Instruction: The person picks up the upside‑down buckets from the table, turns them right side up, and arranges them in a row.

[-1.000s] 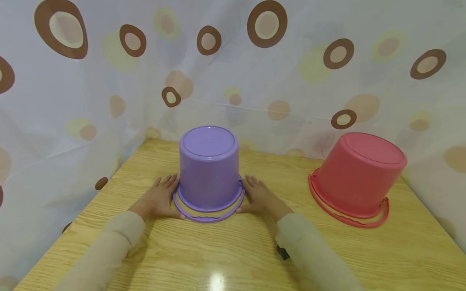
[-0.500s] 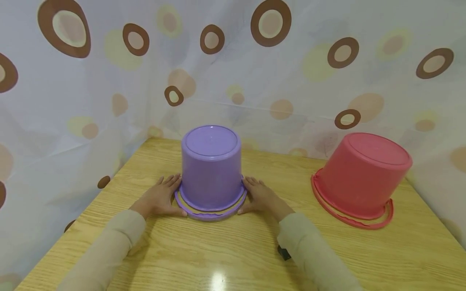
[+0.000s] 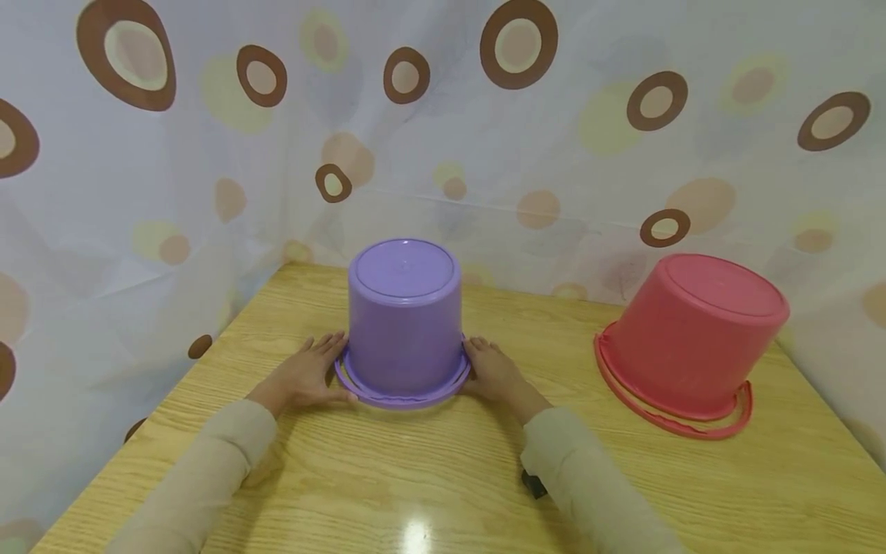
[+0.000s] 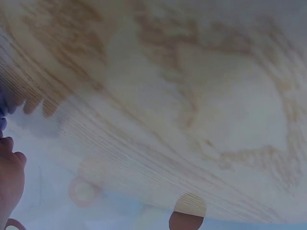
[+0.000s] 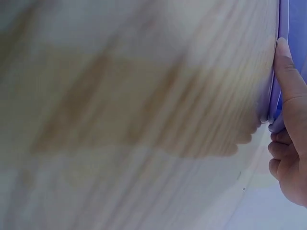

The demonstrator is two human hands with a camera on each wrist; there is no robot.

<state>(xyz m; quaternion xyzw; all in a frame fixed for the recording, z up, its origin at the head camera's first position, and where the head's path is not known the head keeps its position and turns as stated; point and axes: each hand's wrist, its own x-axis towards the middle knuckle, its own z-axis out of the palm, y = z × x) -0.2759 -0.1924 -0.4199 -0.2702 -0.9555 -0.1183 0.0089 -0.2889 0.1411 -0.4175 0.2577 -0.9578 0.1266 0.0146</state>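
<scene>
A purple bucket (image 3: pixel 404 331) stands upside down on the wooden table, its base facing up. Its handle (image 3: pixel 408 402) runs round the front, close against the rim. My left hand (image 3: pixel 308 375) grips the bucket's left side low down, thumb at the front by the handle. On the other side my right hand (image 3: pixel 494 375) grips the rim and handle; its thumb is mostly hidden in the head view. The right wrist view shows that thumb (image 5: pixel 288 72) laid along the purple edge, other fingers bent beside it. Only part of the left hand (image 4: pixel 10 177) shows at the left wrist view's edge.
To the right a red bucket (image 3: pixel 695 335), also upside down, leans to the right with its handle lying in front on the table (image 3: pixel 388 477). A curtain (image 3: pixel 477 146) with brown rings hangs behind and at the left. A small black object (image 3: pixel 534 485) shows by the right sleeve.
The purple bucket's handle has come up from the table towards the rim, closing the gap between them. My right thumb has gone in under the handle. The red bucket stays put.
</scene>
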